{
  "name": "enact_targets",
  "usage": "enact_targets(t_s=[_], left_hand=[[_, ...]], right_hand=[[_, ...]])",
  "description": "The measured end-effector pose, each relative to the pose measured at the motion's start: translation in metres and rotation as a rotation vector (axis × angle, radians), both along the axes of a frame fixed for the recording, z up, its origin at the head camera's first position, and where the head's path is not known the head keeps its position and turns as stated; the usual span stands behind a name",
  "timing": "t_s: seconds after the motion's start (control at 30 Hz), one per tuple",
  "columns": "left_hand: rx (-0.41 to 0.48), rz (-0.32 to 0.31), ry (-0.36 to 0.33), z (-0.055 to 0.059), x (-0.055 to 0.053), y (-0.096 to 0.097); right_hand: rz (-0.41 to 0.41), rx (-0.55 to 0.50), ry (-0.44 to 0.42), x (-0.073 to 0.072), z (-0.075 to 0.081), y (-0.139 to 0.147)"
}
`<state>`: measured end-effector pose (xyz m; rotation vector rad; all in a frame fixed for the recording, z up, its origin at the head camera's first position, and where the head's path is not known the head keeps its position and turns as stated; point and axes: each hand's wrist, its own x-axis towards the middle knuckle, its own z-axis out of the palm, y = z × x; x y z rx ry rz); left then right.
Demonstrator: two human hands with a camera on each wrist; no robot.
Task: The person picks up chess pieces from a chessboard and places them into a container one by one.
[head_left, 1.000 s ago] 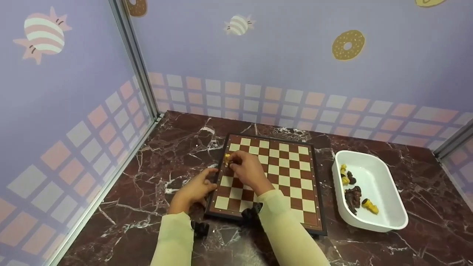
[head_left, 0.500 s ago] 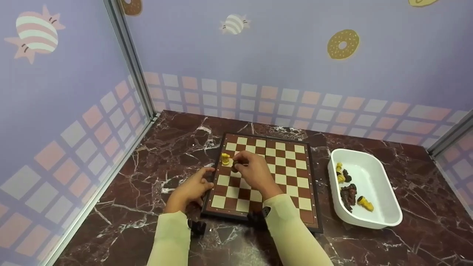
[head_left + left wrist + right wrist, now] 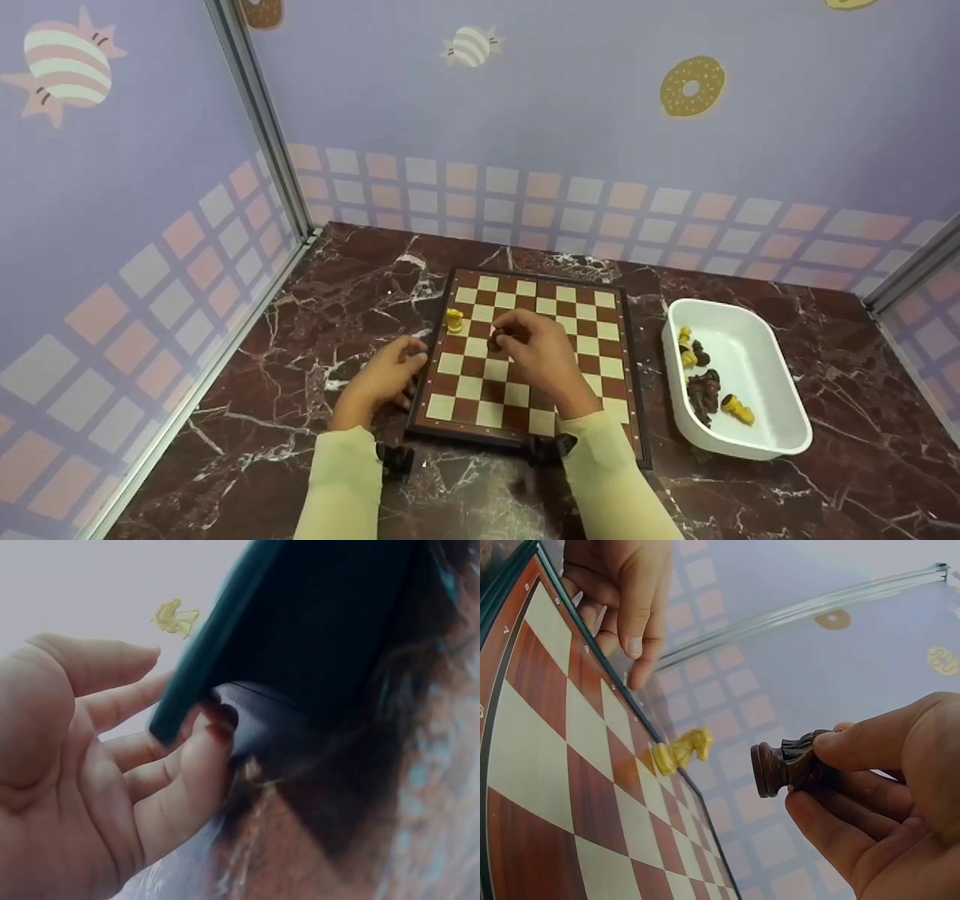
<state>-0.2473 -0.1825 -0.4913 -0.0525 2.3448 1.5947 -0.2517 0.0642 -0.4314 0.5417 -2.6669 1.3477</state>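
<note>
My right hand pinches a dark brown chess knight by its upper part, base free, over the left-middle of the chessboard. Fingers cover much of its head. A yellow chess knight stands upright near the board's left edge, to the left of the right hand. Beside that same edge my left hand has its fingers loosely bent, holding no piece. In the left wrist view, the left fingers reach right at the dark rim of the board, and the thumb side lies apart from it.
A white tray stands right of the board, with yellow chess pieces and dark chess pieces lying along its left side. The marble-patterned table is bounded by patterned walls at the back and sides.
My right hand has drawn away from the yellow knight towards the right, with the dark knight between its fingers. The yellow knight is now fully visible. My left hand stays by the board's edge.
</note>
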Motion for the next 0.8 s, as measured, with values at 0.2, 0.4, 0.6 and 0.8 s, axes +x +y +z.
enact_targets(t_s=[0.2,0.4,0.6,0.8], left_hand=[[-0.029,-0.004,-0.016,0.001,0.000,-0.002],[-0.080,-0.035,0.005,0.003,0.001,0.001],[-0.115,-0.038,0.032,0.003,0.001,0.003],[-0.117,-0.042,0.036,0.005,0.003,0.003]], right_hand=[[0.013,-0.022,0.021,0.007,0.000,0.006],[0.001,-0.063,0.007,0.012,0.002,0.012],[0.001,-0.132,0.003,0.014,0.008,0.022],[-0.038,-0.156,-0.018,0.015,0.014,0.032]])
